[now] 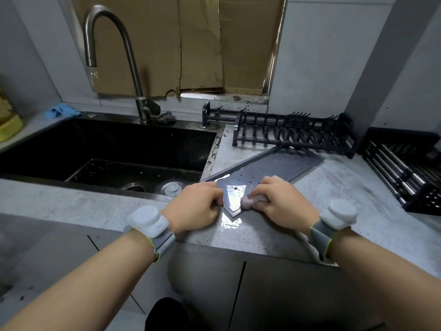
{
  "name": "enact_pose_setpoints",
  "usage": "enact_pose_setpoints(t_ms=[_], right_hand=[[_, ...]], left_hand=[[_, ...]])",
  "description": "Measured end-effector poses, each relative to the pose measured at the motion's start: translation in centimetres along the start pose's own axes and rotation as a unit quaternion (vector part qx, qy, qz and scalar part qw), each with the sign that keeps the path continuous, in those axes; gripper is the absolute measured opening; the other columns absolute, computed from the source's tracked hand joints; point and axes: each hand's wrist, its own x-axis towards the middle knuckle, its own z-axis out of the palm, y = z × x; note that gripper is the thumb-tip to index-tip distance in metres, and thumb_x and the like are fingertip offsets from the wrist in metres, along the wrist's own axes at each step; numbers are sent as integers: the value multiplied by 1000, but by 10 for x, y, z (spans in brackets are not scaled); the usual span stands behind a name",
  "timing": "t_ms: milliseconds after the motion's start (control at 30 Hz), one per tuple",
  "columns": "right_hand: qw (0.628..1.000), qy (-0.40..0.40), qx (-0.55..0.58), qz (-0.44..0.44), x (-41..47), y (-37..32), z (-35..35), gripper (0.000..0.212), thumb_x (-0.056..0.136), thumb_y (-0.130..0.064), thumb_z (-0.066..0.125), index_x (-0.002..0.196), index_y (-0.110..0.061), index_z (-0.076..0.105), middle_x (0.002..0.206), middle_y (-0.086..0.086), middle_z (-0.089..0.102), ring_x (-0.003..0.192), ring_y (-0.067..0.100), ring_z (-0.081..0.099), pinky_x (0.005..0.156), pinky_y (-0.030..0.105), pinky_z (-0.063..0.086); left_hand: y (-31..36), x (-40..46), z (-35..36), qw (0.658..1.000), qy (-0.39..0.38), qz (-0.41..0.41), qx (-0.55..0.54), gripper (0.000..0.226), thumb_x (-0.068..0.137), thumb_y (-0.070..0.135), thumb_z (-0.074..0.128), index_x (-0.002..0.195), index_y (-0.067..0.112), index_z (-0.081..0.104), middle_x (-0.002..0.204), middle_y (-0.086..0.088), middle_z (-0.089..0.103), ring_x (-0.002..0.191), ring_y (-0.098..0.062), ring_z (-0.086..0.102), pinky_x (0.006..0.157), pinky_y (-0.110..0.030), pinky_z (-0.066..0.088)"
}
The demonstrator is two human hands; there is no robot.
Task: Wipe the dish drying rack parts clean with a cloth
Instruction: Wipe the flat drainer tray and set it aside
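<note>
At lower centre, the left hand (194, 206) pinches the near corner of one grey drip tray (260, 172) lying on the counter (346, 187). The right hand (278, 203) curls round a pinkish cloth (248, 202) pressed on that corner. Farther right sit two black racks: a plate rack (294, 133) and a basket (405, 168).

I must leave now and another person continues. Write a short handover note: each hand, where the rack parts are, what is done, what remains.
Left hand: grips the near corner of the drip tray, steadying it.
Right hand: holds the cloth against that same corner.
The tray lies flat on the counter, right of the sink, with water drops on it.
The plate rack stands behind; the basket is far right.
Done: cannot tell.
Left: probably the rest of the tray, then the rack and the basket.
</note>
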Motion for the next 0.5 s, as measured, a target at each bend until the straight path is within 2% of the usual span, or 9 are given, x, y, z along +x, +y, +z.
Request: enact_pose_setpoints(t_ms=[100,233,300,400,500], right_hand=[[998,40,32,-37,6,-19,11,22,95,-41,60,105,-26,73,102,-1,56,101,19,48,90,32,39],[993,17,-13,-112,-4,-23,36,27,100,-36,47,100,-20,69,103,0,55,96,22,47,84,33,43],[994,14,-45,-100,0,-4,25,22,100,-28,49,104,-20,69,108,-1,55,98,22,47,85,35,44],[996,7,-72,-46,5,25,5,26,101,-28,47,113,-22,69,115,-3,56,102,18,44,92,33,41],[996,-3,-86,-33,9,31,0,25,100,-28,48,113,-22,69,114,-3,56,103,20,45,92,31,41]], left_hand=[[3,-1,4,1000,23,10,1,4,84,21,66,86,21,63,91,8,59,92,-18,58,71,-26,34],[6,-1,7,999,33,16,9,10,83,17,58,91,21,63,93,8,60,94,-17,57,71,-26,32],[7,1,6,999,32,11,18,13,84,18,56,93,22,65,94,10,58,95,-15,55,71,-23,28],[9,3,5,999,30,13,23,12,86,21,55,93,23,65,94,11,56,95,-13,55,73,-22,31],[9,2,5,999,31,17,26,9,86,22,55,89,21,63,93,9,57,93,-14,55,73,-22,33]])
